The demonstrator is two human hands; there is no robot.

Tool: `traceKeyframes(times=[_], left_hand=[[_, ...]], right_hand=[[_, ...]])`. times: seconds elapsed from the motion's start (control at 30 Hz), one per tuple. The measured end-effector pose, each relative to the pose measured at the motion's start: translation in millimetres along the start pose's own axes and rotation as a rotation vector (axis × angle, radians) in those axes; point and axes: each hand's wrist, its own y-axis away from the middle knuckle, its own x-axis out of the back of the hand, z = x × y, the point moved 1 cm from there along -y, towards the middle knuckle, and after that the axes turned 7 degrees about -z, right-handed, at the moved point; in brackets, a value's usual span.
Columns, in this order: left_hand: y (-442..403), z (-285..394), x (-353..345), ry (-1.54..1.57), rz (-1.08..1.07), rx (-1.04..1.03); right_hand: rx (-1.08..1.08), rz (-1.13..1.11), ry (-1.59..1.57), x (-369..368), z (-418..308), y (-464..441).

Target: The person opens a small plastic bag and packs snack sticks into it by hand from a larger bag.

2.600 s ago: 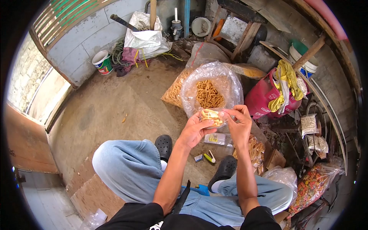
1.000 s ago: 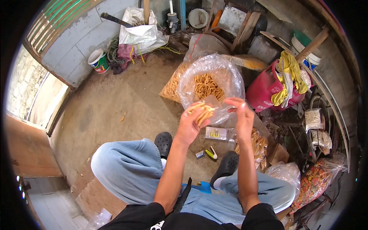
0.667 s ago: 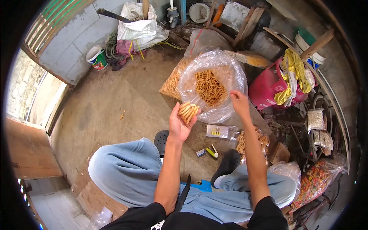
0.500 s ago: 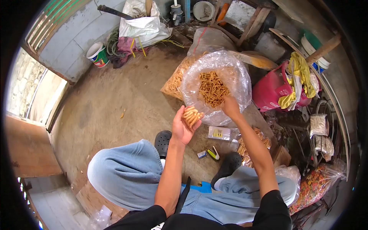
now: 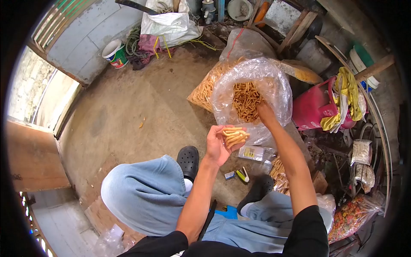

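My left hand (image 5: 219, 147) is palm up, its fingers curled round a small bunch of pale, stick-shaped snacks (image 5: 235, 136). It is just in front of a large open clear plastic bag (image 5: 280, 81). Brown snack sticks (image 5: 246, 103) fill the middle of that bag. My right hand (image 5: 266, 112) reaches over the near right rim into it, at the edge of the sticks; its fingertips are hidden there. Below the bag lie clear plastic packets with a yellow label (image 5: 251, 152), a green stapler (image 5: 242, 174) and a small blue-and-white box (image 5: 229, 175).
Behind the open bag leans another sack of sticks (image 5: 205, 88). Packed sticks (image 5: 280, 173) lie under my right forearm. A red tub (image 5: 312, 107) with yellow cloth stands to the right. A white bucket (image 5: 114, 53) and white sack (image 5: 171, 28) are at the back left.
My right hand has gone further into the bag, so its fingers no longer show. My left hand still holds its sticks, now turned more sideways. The whole view has shifted slightly.
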Motion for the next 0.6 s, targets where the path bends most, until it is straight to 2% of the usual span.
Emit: traceKeyframes(times=[0.07,0.2,0.27,0.3,0.37,0.43,0.5,0.6], left_hand=[[2,-1,-2,0.009,-0.014,-0.007],[6,-5,-6,-0.007,-0.022,0.005],[10,-5,-12,-0.025,-0.031,0.012],[12,-5,-16,-0.032,-0.024,0.006],[16,-5,-23,-0.04,-0.024,-0.002],[20,-6,-28,-0.059,-0.02,-0.01],[23,-6,-30,-0.054,-0.049,-0.002],[27,-7,-36,-0.044,-0.089,0.01]], right_hand=[[-0.041,-0.101,-0.158,13,-1,2],[-0.148,-0.025,-0.306,56,-21,19],[-0.348,0.042,-0.744,77,-29,30],[-0.348,0.05,-0.736,90,-27,39],[-0.384,0.17,-0.992,120,-22,62],[-0.452,0.17,-1.263,174,-23,96],[-0.417,0.247,-1.43,225,-30,123],[-0.333,0.212,-1.447,274,-43,159]])
